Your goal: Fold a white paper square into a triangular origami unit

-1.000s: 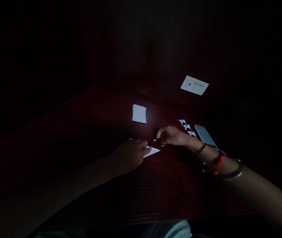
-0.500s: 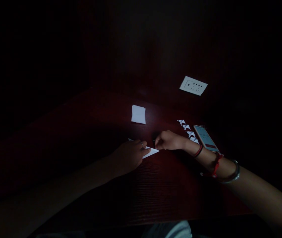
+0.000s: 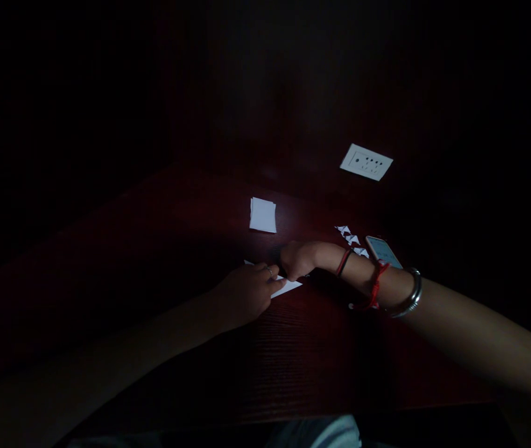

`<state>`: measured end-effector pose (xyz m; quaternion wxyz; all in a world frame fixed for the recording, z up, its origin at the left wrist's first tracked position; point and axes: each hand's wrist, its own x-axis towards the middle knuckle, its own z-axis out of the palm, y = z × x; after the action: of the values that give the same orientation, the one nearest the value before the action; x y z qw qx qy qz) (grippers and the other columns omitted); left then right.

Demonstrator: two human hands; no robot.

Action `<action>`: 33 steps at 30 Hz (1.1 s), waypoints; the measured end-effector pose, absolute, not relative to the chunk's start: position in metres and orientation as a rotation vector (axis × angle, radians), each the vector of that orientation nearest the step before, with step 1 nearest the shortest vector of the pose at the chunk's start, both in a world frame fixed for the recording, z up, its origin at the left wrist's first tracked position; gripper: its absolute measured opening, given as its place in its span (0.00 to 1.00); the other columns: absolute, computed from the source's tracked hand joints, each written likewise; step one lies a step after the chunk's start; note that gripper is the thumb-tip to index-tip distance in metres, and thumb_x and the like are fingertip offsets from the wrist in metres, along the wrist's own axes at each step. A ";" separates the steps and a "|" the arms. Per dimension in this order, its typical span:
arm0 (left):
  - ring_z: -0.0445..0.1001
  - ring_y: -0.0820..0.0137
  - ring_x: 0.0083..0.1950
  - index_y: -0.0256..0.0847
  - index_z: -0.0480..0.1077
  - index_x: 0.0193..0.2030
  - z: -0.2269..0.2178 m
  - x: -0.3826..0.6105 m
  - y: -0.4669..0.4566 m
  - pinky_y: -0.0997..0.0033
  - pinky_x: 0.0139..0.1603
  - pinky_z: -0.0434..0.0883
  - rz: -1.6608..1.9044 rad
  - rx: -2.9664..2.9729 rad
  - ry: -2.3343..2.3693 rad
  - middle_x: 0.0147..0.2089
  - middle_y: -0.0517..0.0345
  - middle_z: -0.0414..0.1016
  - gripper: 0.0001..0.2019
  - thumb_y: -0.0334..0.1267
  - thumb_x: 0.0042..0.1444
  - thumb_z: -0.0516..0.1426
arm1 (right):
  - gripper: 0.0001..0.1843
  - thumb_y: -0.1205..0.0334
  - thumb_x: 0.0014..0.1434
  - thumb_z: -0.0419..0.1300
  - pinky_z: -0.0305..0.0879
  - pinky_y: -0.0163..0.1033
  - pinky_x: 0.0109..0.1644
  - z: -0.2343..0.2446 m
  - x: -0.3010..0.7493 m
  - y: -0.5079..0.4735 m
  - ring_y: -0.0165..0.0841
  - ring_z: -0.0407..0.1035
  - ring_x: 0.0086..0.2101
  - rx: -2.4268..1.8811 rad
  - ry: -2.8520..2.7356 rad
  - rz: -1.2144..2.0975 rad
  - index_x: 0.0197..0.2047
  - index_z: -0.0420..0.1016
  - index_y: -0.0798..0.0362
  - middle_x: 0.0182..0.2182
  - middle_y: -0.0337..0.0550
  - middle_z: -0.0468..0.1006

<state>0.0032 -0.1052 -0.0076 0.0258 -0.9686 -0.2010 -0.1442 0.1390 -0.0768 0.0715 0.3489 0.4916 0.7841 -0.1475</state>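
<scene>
A folded piece of white paper (image 3: 288,287) lies on the dark red table, with a pointed corner toward the right. My left hand (image 3: 251,289) rests on it from the left, thumb and ringed finger holding it down; part of the sheet is under the hand. My right hand (image 3: 299,260) is curled closed at the paper's upper edge, close to the left fingertips. Its fingertips are hidden, so whatever they may hold cannot be made out. A tiny pale bit shows just below that hand.
A stack of white paper squares (image 3: 263,215) lies farther back. On the right, several small folded white pieces (image 3: 352,239) form a row beside a lit phone (image 3: 384,250), partly covered by my right forearm. A socket plate (image 3: 366,162) is on the wall behind.
My right hand has moved left along the paper's upper edge, up to my left fingers. The forearm now covers more of the phone and folded row. My left hand stays on the paper.
</scene>
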 end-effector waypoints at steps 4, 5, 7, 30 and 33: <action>0.65 0.64 0.41 0.39 0.64 0.50 -0.006 0.004 -0.106 0.63 0.40 0.63 -0.439 -2.999 -0.632 0.44 0.51 0.66 0.17 0.28 0.53 0.47 | 0.12 0.65 0.45 0.58 0.57 0.36 0.27 0.068 0.138 -0.077 0.33 0.65 0.25 1.252 2.087 -0.308 0.32 0.75 0.64 0.23 0.47 0.72; 0.65 0.63 0.41 0.39 0.64 0.50 -0.006 0.004 -0.106 0.63 0.40 0.63 -0.432 -3.006 -0.634 0.44 0.50 0.66 0.17 0.28 0.53 0.48 | 0.13 0.64 0.45 0.58 0.57 0.36 0.27 0.067 0.139 -0.077 0.34 0.65 0.25 1.254 2.103 -0.299 0.32 0.75 0.64 0.23 0.47 0.72; 0.65 0.64 0.41 0.39 0.64 0.50 -0.005 0.004 -0.106 0.64 0.39 0.63 -0.428 -3.021 -0.639 0.43 0.50 0.66 0.18 0.27 0.52 0.48 | 0.14 0.61 0.45 0.58 0.56 0.36 0.27 0.066 0.141 -0.077 0.33 0.65 0.26 1.270 2.125 -0.292 0.32 0.75 0.63 0.24 0.47 0.71; 0.63 0.66 0.40 0.39 0.66 0.48 -0.011 -0.002 -0.099 0.66 0.40 0.60 -0.406 -3.073 -0.687 0.43 0.50 0.66 0.16 0.28 0.52 0.48 | 0.11 0.66 0.46 0.57 0.57 0.29 0.28 0.062 0.201 -0.082 0.26 0.63 0.26 1.744 2.276 -0.652 0.33 0.75 0.59 0.26 0.40 0.73; 0.63 0.66 0.40 0.38 0.65 0.48 -0.012 -0.002 -0.098 0.66 0.40 0.60 -0.407 -3.072 -0.677 0.43 0.51 0.66 0.16 0.28 0.53 0.48 | 0.12 0.69 0.47 0.54 0.58 0.30 0.30 0.061 0.201 -0.082 0.26 0.65 0.26 1.785 2.326 -0.645 0.35 0.74 0.60 0.27 0.41 0.74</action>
<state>-0.0017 -0.0978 -0.0116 -0.0150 -0.9684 -0.2133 -0.1283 0.2009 -0.0822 0.0615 0.0697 0.5930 0.7730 -0.2144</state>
